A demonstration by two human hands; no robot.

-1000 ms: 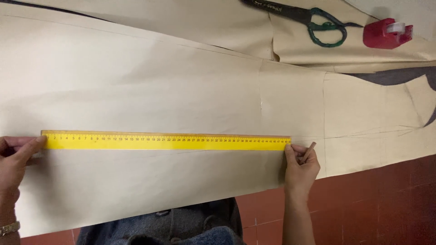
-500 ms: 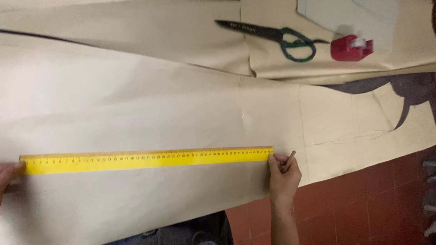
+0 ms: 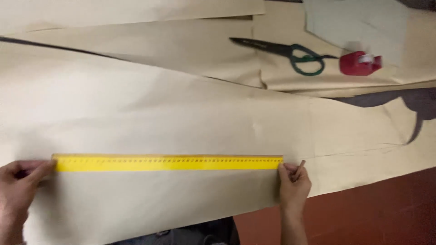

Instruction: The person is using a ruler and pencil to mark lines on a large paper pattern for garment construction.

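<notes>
Long yellow plastic ruler (image 3: pixel 167 163) lies flat across large tan paper sheet (image 3: pixel 181 113). Left hand (image 3: pixel 20 181) pins its left end; right hand (image 3: pixel 294 181), clenched around thin pencil (image 3: pixel 299 166), steadies right end. Even downward pressure at both ends likely best.

Pattern-cutting workshop: paper sheets (image 3: pixel 181 113), scissors (image 3: pixel 290 52), ruler (image 3: pixel 168 163)
</notes>
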